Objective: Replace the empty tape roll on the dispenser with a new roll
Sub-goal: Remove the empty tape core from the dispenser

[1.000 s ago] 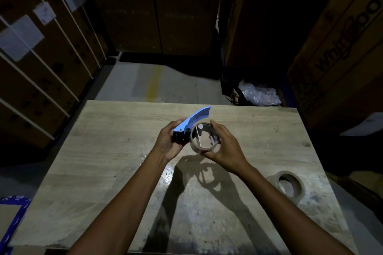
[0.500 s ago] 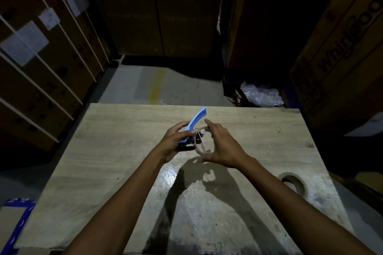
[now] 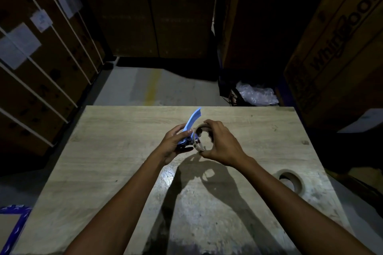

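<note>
Head-camera footage is showing the person working above the middle of a wooden table [image 3: 116,151], with both hands raised off its surface and meeting around a blue tape dispenser [image 3: 191,128]. The left hand [image 3: 173,146] is clasping the dispenser's body, fingers wrapped round the dark lower part while the blue handle is sticking up and away from the person. The right hand [image 3: 220,144] is curling around the empty tape roll [image 3: 200,141], a thin pale ring at the dispenser's hub, with the fingertips hooking over its upper rim and the thumb pressing at its lower edge; the hand is partly closed, arched wide enough to span the ring rather than clenched. Judging from this, the step in hand is pulling the spent core off the hub, and whether it is already free of the hub cannot be told, since the fingers and the dim light are hiding the joint. The new tape roll [image 3: 291,181] is lying flat near the table's right edge, well apart from both hands and untouched. The next move is probably calling for a sideways pull along the hub's axis while the left hand is bracing the dispenser, then setting the core down and reaching right for the fresh roll.
</note>
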